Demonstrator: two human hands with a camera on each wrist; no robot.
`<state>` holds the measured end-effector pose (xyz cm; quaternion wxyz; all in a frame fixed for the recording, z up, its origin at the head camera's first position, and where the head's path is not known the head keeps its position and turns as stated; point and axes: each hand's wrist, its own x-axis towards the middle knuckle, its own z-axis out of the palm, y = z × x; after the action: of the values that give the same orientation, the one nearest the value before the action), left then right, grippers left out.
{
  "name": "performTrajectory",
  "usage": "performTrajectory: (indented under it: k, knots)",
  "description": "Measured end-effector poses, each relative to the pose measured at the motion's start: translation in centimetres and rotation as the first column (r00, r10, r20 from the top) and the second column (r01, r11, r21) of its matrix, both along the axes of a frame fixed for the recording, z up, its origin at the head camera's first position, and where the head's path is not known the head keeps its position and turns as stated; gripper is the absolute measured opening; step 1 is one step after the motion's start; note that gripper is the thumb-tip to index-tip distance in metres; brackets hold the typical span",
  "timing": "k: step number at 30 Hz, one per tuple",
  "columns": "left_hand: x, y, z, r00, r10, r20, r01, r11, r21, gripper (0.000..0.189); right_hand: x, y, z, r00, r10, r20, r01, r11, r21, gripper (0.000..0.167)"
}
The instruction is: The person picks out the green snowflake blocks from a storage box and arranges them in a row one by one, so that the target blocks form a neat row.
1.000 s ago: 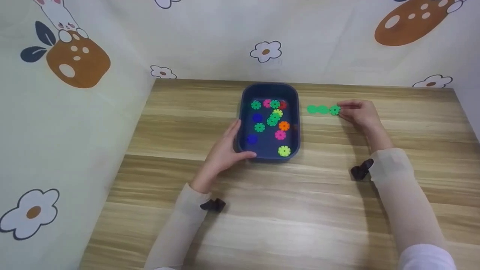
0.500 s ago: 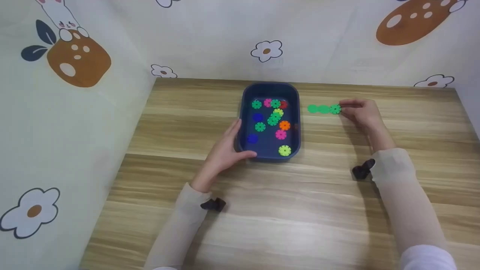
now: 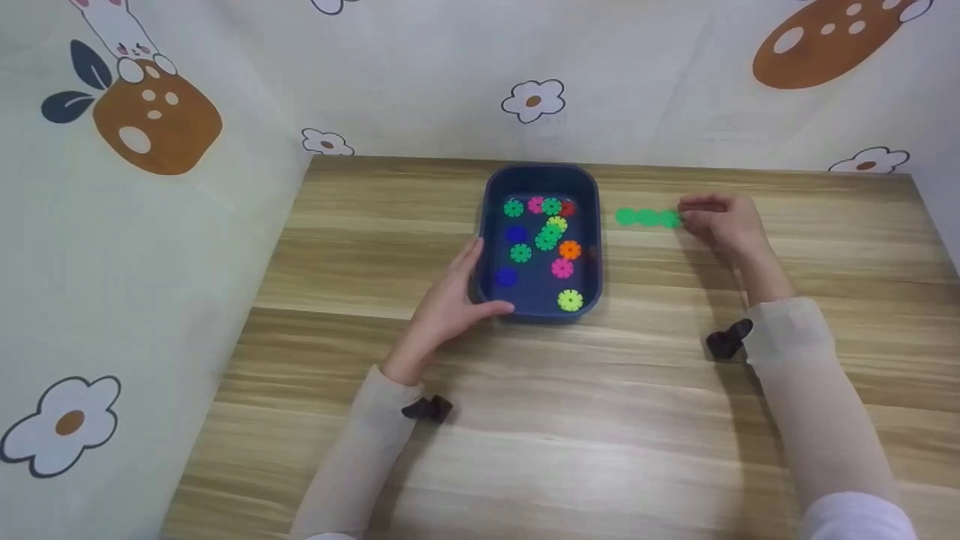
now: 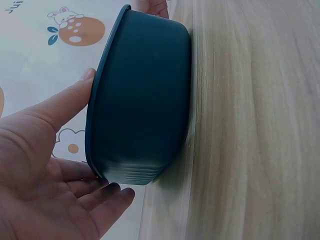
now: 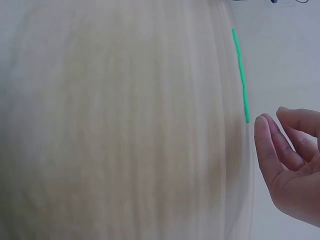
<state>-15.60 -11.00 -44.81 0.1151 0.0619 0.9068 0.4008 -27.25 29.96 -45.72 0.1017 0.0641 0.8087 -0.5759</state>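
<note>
A dark blue rectangular bin [image 3: 544, 319] holds several notched plastic discs in green, pink, blue, yellow, orange and red, among them a yellow disc [image 3: 570, 301]. My left hand [image 3: 448, 300] spans the bin's near left corner, thumb at the rim and fingers extended along the outer side. To the right of the bin, green discs [image 3: 646, 217] lie flat on the table in a line. My right hand [image 3: 724, 223] hovers at the right end of that line. In the right wrist view, a gap shows between thumb and fingers, and the green strip [image 5: 241, 75] lies just beyond the fingertips.
The bin stands on a wood-grain table [image 3: 540, 420]. A pale cloth [image 3: 420, 82] printed with flowers and fruit rises along the back and left edges. A black wrist camera [image 3: 427, 409] sits on the left sleeve, another [image 3: 729, 340] on the right.
The rightmost green disc has come down flat in line with the others, and my right hand's fingers have let go of it. My left hand and the bin stay where they were.
</note>
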Motion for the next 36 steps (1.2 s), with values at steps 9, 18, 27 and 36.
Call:
performTrajectory:
  k: [9, 18, 27, 36]
  knots:
    - [-0.1, 0.0, 0.0, 1.0, -0.005, -0.013, 0.005, 1.0, -0.004, 0.108, 0.0, -0.8, 0.7, 0.999, 0.037, -0.014, -0.037, 0.999, 0.019, 0.04]
    - [-0.1, -0.1, -0.1, 1.0, -0.007, -0.018, 0.007, 1.0, 0.017, 0.107, 0.2, -1.7, 1.1, 0.998, 0.051, -0.02, -0.051, 0.999, 0.005, 0.039]
    - [0.0, 0.0, 0.0, 1.0, 0.001, -0.004, -0.001, 0.999, 0.033, 0.107, 0.6, -2.6, 1.3, 0.997, 0.066, -0.037, -0.067, 0.997, -0.022, 0.036]
    - [0.0, 0.0, -0.1, 1.0, 0.0, -0.018, 0.001, 0.999, 0.034, 0.107, 0.8, -4.0, 1.9, 0.989, 0.109, -0.105, -0.119, 0.988, -0.096, 0.032]
